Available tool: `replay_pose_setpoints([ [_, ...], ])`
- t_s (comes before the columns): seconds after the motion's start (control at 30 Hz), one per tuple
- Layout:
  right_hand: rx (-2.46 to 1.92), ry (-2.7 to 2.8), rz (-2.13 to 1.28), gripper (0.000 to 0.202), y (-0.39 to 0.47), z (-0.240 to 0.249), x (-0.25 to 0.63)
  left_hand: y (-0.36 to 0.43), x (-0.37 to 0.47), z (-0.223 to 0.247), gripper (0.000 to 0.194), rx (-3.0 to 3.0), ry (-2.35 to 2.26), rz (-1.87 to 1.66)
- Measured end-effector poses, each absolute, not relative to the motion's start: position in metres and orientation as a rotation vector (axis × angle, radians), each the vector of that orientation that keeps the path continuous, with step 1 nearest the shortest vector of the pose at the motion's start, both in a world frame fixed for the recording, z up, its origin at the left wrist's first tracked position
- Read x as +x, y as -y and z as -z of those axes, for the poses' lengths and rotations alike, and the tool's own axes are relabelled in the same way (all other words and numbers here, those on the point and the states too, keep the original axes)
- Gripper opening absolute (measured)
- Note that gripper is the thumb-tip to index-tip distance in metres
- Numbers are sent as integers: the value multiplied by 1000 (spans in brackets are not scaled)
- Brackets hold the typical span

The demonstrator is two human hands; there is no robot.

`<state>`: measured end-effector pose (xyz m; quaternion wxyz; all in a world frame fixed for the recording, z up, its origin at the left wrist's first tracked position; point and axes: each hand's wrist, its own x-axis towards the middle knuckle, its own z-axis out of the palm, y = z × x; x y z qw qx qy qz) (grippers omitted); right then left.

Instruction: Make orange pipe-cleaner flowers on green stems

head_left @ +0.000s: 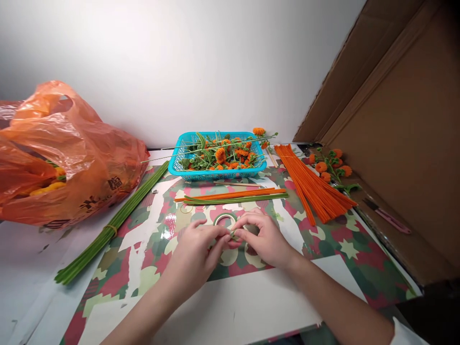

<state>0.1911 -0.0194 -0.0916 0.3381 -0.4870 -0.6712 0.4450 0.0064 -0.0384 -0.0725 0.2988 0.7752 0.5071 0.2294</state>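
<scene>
Piece of green material (233, 235), too small to identify, is located between my two hands, above the camouflage-patterned cover (170, 261). My left hand (199, 245) and right hand (265, 235) each grip it in a thumb-and-finger pinch. Directly beyond the fingertips lies a roll of green tape (225, 214). Farther out, orange stems (230, 193) and green stems (247, 197) lie crosswise before a turquoise basket (171, 165) of orange flowers (220, 155). Bundled green stems (89, 255) lie left, beside an orange plastic bag (81, 148); a fanned orange bundle (318, 191) lies right.
</scene>
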Motion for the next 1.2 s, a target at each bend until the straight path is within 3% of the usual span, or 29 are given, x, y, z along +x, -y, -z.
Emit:
replay_pose_setpoints([
  [0.1,-1151,1779,-1274,8,19,90,194,36,-1,69,39,1593,-1103,-397],
  [0.23,-1057,1770,-1361,7,19,88,196,35,-5,67,40,1312,-948,-342],
  [0.47,-1206,1803,-1251,10,21,88,192,40,8,68,30,1779,-1341,-565],
  [0.87,-1113,1911,-1128,11,23,92,191,37,-1,66,43,1419,-1074,-292],
  [1.2,-1246,1958,-1021,13,24,91,187,36,2,72,35,1802,-1329,-413],
])
